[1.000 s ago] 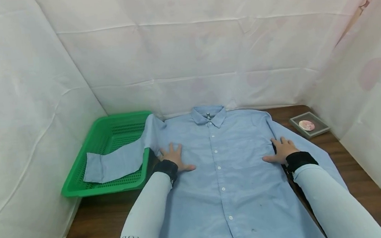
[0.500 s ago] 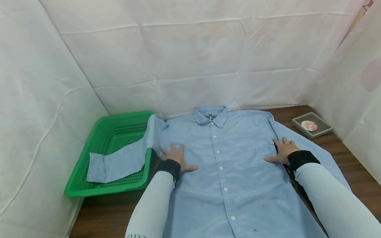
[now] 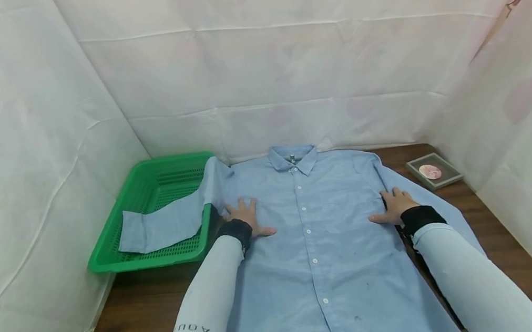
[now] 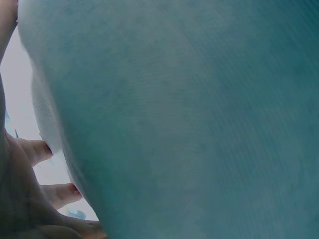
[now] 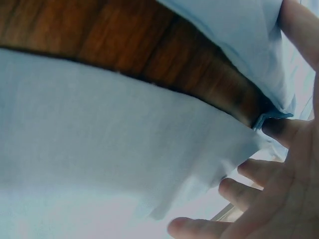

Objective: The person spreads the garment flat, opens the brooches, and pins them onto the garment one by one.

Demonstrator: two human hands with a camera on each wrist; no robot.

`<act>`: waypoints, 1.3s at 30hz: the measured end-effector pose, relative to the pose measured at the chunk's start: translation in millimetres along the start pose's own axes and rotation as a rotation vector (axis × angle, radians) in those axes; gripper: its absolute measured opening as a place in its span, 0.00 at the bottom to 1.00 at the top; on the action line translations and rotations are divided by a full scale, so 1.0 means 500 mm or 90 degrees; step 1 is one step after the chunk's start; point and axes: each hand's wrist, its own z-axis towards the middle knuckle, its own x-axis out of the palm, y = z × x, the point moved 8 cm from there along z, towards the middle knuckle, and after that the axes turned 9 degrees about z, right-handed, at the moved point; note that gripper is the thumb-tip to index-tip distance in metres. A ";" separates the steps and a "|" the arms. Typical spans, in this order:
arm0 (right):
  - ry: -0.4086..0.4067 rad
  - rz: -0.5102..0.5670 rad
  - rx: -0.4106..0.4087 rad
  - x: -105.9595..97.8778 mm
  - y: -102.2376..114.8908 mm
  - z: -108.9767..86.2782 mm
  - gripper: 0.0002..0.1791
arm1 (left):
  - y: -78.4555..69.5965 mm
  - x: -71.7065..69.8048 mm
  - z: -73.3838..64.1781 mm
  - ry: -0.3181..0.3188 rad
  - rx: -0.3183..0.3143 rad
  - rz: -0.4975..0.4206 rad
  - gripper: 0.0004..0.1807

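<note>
A light blue button-up shirt (image 3: 339,244) lies spread flat on the dark wooden table, collar at the far side and white buttons down its front. My left hand (image 3: 244,218) rests with spread fingers on the chest near the armpit on the left. On the other side, my right hand (image 3: 397,208) lies with spread fingers over the armpit, where body and sleeve meet. The left-hand sleeve (image 3: 162,228) is draped into a green basket. In the right wrist view the fingers (image 5: 254,172) touch the cloth, and bare wood shows between sleeve and body. Blue cloth (image 4: 174,119) fills most of the left wrist view.
The green plastic basket (image 3: 100,254) stands at the left, its near rim beside my left forearm. A small grey-framed box (image 3: 445,178) with a pink round picture sits at the back right. White cloth walls (image 3: 262,71) enclose the table (image 3: 135,304) at the back and both sides.
The view shifts slightly. Both hands stay in the same places on the shirt, and the shirt, basket and small box have not moved.
</note>
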 end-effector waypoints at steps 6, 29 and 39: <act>-0.058 -0.001 -0.040 -0.010 -0.015 0.016 0.52 | 0.004 -0.005 -0.005 -0.016 -0.006 -0.010 0.68; -0.237 0.032 0.075 -0.217 -0.244 -0.055 0.20 | 0.004 -0.001 0.002 -0.034 -0.007 -0.013 0.68; -0.268 0.027 0.043 -0.197 -0.268 -0.029 0.20 | 0.001 -0.009 -0.008 -0.030 -0.011 -0.014 0.67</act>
